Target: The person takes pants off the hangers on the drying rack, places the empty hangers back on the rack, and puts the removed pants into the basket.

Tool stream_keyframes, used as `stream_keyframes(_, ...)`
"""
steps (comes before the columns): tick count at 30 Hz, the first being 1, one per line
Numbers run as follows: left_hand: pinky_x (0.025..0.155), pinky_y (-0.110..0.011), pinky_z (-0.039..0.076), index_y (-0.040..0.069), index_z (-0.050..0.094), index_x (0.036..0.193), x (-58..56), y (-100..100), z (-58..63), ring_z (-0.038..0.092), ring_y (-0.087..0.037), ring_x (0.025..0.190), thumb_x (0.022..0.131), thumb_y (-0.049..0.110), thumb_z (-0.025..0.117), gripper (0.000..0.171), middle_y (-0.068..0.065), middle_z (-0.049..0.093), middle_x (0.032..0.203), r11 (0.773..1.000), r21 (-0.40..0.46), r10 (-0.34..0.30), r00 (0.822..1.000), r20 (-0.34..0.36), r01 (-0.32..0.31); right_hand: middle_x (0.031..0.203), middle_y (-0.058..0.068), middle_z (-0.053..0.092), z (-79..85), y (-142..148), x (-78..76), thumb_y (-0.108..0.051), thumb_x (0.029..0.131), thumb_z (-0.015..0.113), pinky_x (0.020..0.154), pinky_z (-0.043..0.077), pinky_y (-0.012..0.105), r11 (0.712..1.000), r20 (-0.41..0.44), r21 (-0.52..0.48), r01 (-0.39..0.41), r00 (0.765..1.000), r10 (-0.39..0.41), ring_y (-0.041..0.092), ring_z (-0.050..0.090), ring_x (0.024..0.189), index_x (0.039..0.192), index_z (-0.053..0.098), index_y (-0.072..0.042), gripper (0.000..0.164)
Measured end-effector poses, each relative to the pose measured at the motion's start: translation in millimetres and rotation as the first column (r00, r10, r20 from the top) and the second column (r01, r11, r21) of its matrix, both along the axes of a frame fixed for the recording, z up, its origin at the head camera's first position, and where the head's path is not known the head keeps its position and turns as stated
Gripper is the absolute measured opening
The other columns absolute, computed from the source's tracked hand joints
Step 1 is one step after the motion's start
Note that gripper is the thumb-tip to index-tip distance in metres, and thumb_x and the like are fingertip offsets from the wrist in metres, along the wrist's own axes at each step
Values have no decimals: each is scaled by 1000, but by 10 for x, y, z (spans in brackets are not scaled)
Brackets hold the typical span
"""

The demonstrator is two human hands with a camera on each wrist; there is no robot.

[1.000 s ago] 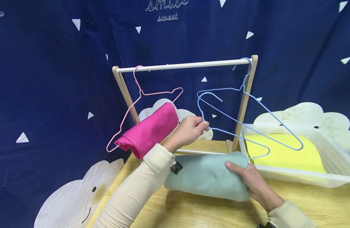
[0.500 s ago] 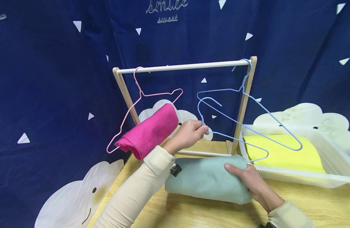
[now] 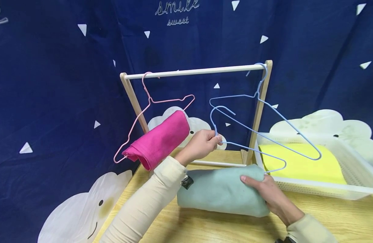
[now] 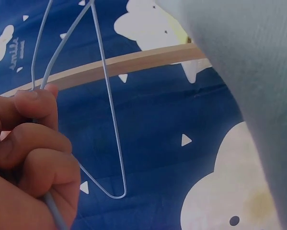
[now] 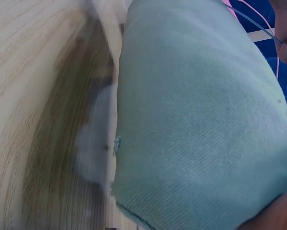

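My left hand (image 3: 202, 144) grips a blue hanger (image 3: 253, 147) at the base of its hook; the curled fingers (image 4: 47, 163) show close up in the left wrist view. A folded light green cloth (image 3: 221, 192) hangs over the lower part of that hanger, above the table. My right hand (image 3: 273, 195) holds the cloth's right end, thumb on top; the fingers beneath are hidden. In the right wrist view the green cloth (image 5: 200, 105) fills most of the picture. The left forearm covers the cloth's left end in the head view.
A rack with a white rail (image 3: 198, 71) carries a pink hanger (image 3: 146, 88) with a magenta cloth (image 3: 162, 138), and another blue hanger (image 3: 291, 119). At right, a white basket (image 3: 356, 189) holds a yellow cloth (image 3: 305, 165). Everything stands on a wooden table (image 3: 204, 231).
The held hanger and green cloth have dropped slightly in the head view, mostly in the first half second. Both hands keep their hold.
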State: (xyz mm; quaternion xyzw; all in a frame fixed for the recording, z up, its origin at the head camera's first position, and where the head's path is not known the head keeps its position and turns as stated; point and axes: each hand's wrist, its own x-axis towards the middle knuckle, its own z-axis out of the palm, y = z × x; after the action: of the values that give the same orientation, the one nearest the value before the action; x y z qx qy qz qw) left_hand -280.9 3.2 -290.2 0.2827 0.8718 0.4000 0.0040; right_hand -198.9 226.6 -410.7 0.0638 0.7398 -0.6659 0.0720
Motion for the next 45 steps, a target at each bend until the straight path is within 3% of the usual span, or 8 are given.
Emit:
stream_keyframes(14,52,-22,32,12,50,65,-4,-9,-43,39,-10,55,103,21,51,39,1,51,65,1000,11,-14,999,30,13,80,-8,67,32,-19,7,-26,91,70,72,57,35,1000,-20,7,-14,1000,14,12,67,76,95,60,-15,15)
stream_keyframes(28,51,-22,32,12,52,65,-23,-2,-38,37,-9,52,102,21,52,38,2,50,63,1000,10,-3,1000,12,3,77,-10,68,62,8,21,-25,92,68,72,58,34,999,-53,-10,-34,998,34,11,68,74,89,62,-19,9)
stream_keyframes(38,52,-20,31,8,59,69,-39,-31,-35,36,-8,53,101,19,52,35,3,49,62,1000,0,-5,999,-32,5,82,-9,67,78,10,35,-23,92,68,73,57,33,1000,-62,21,-17,998,18,11,67,77,102,59,-12,18)
stream_keyframes(45,53,-20,31,10,53,64,-55,-106,-50,38,-8,56,101,19,52,38,1,57,69,1000,-8,14,999,-42,-15,83,-7,67,97,9,38,-23,92,68,73,58,34,999,-87,31,-18,996,21,12,68,77,105,59,-9,22)
